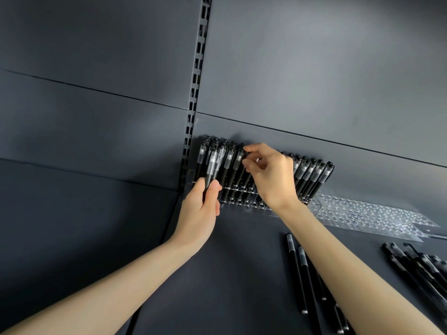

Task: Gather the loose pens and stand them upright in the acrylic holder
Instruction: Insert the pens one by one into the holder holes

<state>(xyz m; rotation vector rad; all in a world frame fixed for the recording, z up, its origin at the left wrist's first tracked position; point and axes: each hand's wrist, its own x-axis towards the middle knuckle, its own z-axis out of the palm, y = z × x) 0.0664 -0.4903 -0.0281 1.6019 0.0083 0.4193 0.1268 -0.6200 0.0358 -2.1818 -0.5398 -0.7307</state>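
A clear acrylic holder stands on the dark shelf against the back panel, filled with several upright black pens. My left hand grips two black pens at the holder's left end, held upright. My right hand reaches over the middle of the holder and pinches the top of one standing pen between thumb and fingers. Loose black pens lie on the shelf beside my right forearm, and a pile of more pens lies at the far right.
An empty clear acrylic rack lies flat on the shelf to the right of the filled holder. A slotted metal upright runs up the dark back panel. The shelf's left edge drops away near my left forearm.
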